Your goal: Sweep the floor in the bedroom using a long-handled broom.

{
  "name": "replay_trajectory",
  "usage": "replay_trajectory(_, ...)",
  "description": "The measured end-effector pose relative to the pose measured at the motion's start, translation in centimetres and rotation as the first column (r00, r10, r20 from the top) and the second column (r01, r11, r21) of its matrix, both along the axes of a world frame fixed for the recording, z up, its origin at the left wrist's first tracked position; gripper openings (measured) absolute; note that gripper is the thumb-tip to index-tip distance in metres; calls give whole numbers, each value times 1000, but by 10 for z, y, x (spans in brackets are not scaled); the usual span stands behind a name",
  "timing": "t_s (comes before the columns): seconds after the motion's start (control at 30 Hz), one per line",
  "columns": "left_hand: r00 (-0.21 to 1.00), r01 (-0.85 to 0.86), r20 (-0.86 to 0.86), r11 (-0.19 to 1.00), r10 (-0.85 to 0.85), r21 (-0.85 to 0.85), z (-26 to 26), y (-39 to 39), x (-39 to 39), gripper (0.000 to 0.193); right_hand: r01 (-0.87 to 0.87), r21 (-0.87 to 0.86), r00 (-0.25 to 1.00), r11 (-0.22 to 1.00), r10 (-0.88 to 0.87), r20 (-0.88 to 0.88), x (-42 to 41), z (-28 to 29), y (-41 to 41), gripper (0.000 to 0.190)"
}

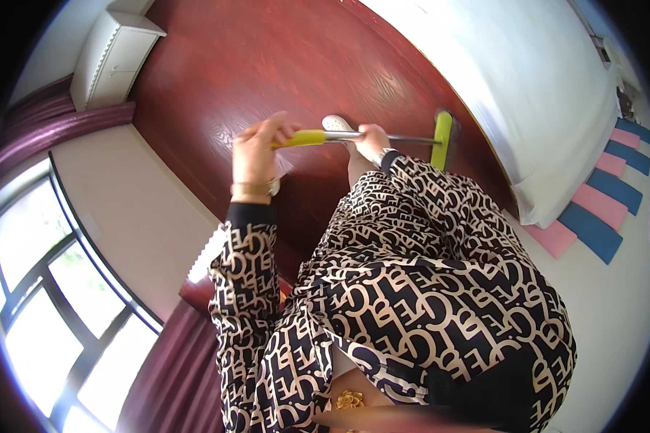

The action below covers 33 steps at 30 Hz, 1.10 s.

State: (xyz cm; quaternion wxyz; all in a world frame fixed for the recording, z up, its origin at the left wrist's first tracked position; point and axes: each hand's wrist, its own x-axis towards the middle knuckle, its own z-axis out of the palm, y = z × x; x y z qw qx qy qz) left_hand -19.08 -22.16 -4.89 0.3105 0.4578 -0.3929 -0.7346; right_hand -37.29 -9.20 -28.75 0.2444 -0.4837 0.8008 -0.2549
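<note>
A broom lies across my view, with a yellow grip (309, 137), a thin metal shaft (411, 139) and a lime-green head (441, 139). My left hand (255, 149), slightly blurred, is closed around the end of the yellow grip. Farther along, just past the grip, my right hand (372, 142) wraps the metal shaft. Dark bristles (455, 138) show along the head's right side, low over the reddish wood floor (281, 65) near the white-covered bed. One white clog (336, 123) on my foot shows behind the shaft.
A bed-like block under a white cover (498, 81) runs along the right. At upper left stands a white cabinet (122, 59). Purple curtains (179, 368) flank the window (65, 292) on the left. Pink and blue panels (598, 230) line the right wall.
</note>
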Motion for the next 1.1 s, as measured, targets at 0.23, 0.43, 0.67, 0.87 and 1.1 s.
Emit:
replay_trajectory(0.23, 963, -190, 135, 939, 235, -286, 78, -37, 63, 28, -124, 50, 972, 991, 112, 208, 68, 66, -104, 15)
replay_trajectory(0.43, 947, -126, 160, 783, 277, -609, 146, -49, 67, 34, -223, -142, 912, 965, 257, 319, 94, 132, -170, 14)
replay_trajectory(0.67, 945, -88, 156, 683, 287, -725, 153, -28, 53, 39, -268, -157, 884, 950, 308, 353, 90, 154, -168, 12)
replay_trajectory(0.87, 975, -56, 135, 783, 176, -619, 137, 3, 39, 39, -162, -179, 944, 970, 205, 259, 70, 115, -96, 17)
replay_trajectory(1.1, 995, -99, -14, 930, 101, -355, 53, 5, 14, 31, -47, -191, 999, 981, 50, 13, 11, 45, -65, 19)
